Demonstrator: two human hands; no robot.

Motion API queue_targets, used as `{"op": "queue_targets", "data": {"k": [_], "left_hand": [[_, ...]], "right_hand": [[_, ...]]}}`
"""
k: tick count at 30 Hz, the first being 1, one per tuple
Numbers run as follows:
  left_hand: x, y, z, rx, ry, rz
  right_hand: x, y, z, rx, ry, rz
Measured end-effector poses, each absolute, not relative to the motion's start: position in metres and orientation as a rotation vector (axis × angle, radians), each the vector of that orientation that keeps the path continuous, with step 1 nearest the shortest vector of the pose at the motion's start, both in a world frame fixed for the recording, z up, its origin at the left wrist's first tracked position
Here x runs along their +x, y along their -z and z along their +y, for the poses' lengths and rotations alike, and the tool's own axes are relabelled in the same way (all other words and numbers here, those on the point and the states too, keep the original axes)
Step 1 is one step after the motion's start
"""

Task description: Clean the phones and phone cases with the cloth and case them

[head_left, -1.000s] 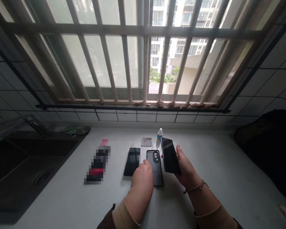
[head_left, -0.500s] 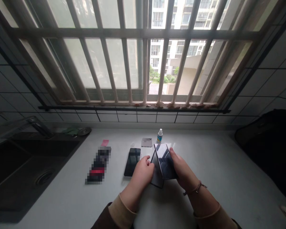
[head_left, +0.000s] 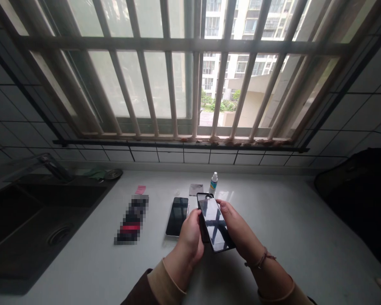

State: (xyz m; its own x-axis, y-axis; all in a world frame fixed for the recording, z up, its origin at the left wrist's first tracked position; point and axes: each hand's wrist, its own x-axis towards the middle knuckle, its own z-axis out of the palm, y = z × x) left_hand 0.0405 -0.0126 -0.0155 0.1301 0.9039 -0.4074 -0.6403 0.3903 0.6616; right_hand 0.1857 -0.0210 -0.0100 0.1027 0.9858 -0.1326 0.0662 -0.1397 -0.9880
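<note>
My right hand [head_left: 238, 231] grips a black phone [head_left: 215, 224], its glossy screen facing up and mirroring the window bars. My left hand [head_left: 189, 237] holds a black phone case [head_left: 203, 198] right behind the phone, the case's top edge sticking out above it. Both are lifted over the white counter [head_left: 285, 228], phone and case pressed close together. A second phone [head_left: 177, 216] lies flat on the counter just left of my left hand.
A small white dropper bottle [head_left: 213, 181], a grey cloth [head_left: 196, 189] and a pink slip [head_left: 140, 189] lie near the back wall. A dark box [head_left: 131, 219] sits left of the phones. A black sink [head_left: 28, 220] is at far left, a dark bag [head_left: 362, 199] at right.
My left hand picked the case up off the counter. My right hand brought the phone leftward onto it, so the two now overlap in front of me.
</note>
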Motion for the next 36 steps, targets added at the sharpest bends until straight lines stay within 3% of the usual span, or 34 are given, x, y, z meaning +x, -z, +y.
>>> {"op": "queue_targets", "data": {"k": [9, 26, 36], "left_hand": [[0.048, 0.019, -0.021, 0.374, -1.148, 0.85], [0.04, 0.031, -0.015, 0.534, -1.234, 1.115], [0.04, 0.028, -0.016, 0.375, -1.263, 1.036]], "right_hand": [[0.179, 0.018, -0.025, -1.606, -0.701, -1.388], [0.174, 0.0, -0.042, -1.542, -0.231, -1.769], [0.178, 0.0, -0.036, -1.456, -0.575, -1.578]]}}
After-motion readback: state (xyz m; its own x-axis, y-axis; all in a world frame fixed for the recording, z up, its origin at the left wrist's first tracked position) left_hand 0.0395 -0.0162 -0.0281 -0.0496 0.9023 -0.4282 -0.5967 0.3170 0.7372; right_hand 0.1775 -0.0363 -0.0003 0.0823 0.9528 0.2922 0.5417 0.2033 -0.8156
